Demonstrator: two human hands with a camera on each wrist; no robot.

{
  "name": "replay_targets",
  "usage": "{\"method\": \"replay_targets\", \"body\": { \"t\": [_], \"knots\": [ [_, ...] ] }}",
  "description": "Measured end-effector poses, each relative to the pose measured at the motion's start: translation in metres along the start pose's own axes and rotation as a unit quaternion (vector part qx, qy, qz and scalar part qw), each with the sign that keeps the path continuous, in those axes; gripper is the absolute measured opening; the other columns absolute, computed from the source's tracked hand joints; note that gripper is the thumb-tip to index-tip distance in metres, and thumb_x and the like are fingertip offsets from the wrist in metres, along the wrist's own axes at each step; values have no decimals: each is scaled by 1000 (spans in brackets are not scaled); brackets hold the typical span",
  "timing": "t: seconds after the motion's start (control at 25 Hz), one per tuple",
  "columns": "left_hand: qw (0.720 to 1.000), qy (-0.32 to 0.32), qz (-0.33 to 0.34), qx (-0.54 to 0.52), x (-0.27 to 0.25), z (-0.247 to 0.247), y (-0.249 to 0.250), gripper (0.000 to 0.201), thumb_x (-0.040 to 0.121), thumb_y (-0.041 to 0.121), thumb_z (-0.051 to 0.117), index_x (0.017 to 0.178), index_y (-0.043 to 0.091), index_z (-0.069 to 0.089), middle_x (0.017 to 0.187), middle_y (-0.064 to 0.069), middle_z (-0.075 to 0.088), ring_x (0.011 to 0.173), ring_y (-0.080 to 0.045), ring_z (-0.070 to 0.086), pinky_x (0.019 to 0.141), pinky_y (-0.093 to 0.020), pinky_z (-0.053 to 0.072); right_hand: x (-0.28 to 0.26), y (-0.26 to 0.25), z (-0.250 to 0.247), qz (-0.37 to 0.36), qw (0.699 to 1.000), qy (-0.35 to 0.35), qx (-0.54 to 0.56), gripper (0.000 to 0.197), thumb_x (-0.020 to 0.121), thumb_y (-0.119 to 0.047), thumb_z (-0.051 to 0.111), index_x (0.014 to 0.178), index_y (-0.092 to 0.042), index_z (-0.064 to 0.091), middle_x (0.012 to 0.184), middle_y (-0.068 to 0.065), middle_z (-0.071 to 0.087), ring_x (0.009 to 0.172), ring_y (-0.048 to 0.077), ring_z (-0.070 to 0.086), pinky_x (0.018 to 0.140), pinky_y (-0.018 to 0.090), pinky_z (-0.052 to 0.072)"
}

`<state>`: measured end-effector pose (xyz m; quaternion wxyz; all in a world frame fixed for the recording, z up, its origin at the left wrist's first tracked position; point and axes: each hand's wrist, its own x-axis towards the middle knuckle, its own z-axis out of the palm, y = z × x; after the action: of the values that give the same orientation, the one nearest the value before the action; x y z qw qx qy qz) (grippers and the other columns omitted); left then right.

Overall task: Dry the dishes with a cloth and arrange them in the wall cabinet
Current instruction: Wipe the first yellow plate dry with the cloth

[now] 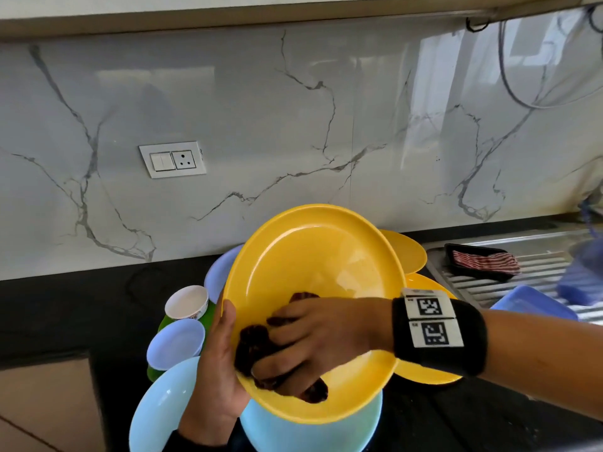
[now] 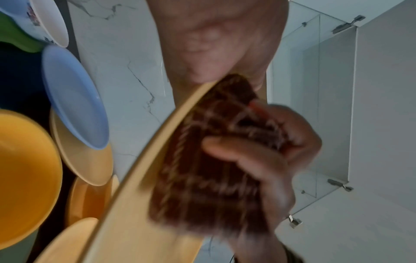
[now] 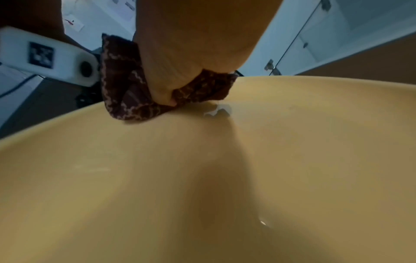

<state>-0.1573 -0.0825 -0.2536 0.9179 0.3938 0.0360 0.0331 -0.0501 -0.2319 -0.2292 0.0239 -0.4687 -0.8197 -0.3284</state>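
A yellow plate (image 1: pixel 313 262) is tilted up above the counter, its hollow side facing me. My left hand (image 1: pixel 222 347) grips its lower-left rim, thumb over the edge and fingers hidden behind. My right hand (image 1: pixel 293 347) holds a bunched dark maroon cloth (image 1: pixel 251 344) and presses it against the plate's inner lower left. In the left wrist view the cloth (image 2: pixel 202 169) lies against the plate's rim (image 2: pixel 144 178) under curled fingers (image 2: pixel 258 160). The right wrist view shows the cloth (image 3: pixel 121 89) on the plate (image 3: pixel 202 178).
Below the plate sit light blue bowls (image 1: pixel 156 412), a lavender saucer (image 1: pixel 176 342), a white cup (image 1: pixel 186 302) and more yellow plates (image 1: pixel 411 252). A steel drainboard (image 1: pixel 538 282) at the right carries a black tray with a striped cloth (image 1: pixel 483 262). The cabinet's underside (image 1: pixel 293 8) runs overhead.
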Motion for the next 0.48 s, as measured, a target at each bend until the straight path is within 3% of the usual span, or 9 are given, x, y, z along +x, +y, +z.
{"method": "replay_targets", "body": {
  "t": [0.08, 0.16, 0.24, 0.32, 0.48],
  "knots": [
    [1000, -5, 29, 2, 0, 6, -1, 87, 54, 64, 86, 124, 17, 67, 130, -15, 62, 118, -31, 61, 93, -47, 52, 7, 22, -10, 12, 999, 15, -39, 20, 95, -12, 58, 96, -25, 73, 121, 2, 68, 90, 29, 58, 80, 38, 48],
    [997, 5, 70, 44, 0, 10, -3, 67, 69, 60, 78, 125, 25, 66, 132, -11, 62, 122, -29, 58, 95, -45, 51, 3, 42, -18, 48, 993, 13, -110, 20, 95, -13, 59, 105, -28, 67, 123, 1, 65, 94, 29, 56, 80, 38, 47],
    [993, 25, 95, 58, 2, 6, -2, 37, 90, 34, 59, 126, 25, 62, 129, -11, 64, 117, -30, 62, 89, -42, 56, -10, 57, -24, 124, 976, -7, -182, 24, 94, -13, 58, 111, -30, 59, 127, 1, 61, 97, 29, 51, 78, 38, 40],
    [991, 48, 104, 72, 3, 3, 0, 34, 94, 18, 46, 123, 29, 61, 125, -8, 67, 113, -30, 64, 81, -39, 59, -27, 64, -25, 248, 943, -48, -218, 29, 91, -12, 57, 110, -32, 63, 128, 3, 58, 95, 28, 47, 75, 38, 37],
    [985, 62, 146, 66, 0, 6, 9, 40, 92, 19, 45, 128, 30, 56, 123, -2, 68, 108, -25, 67, 70, -35, 60, -68, 49, -20, 495, 834, -151, -191, 45, 65, -20, 81, 106, -31, 67, 122, 7, 57, 91, 31, 57, 71, 41, 46]
  ]
}}
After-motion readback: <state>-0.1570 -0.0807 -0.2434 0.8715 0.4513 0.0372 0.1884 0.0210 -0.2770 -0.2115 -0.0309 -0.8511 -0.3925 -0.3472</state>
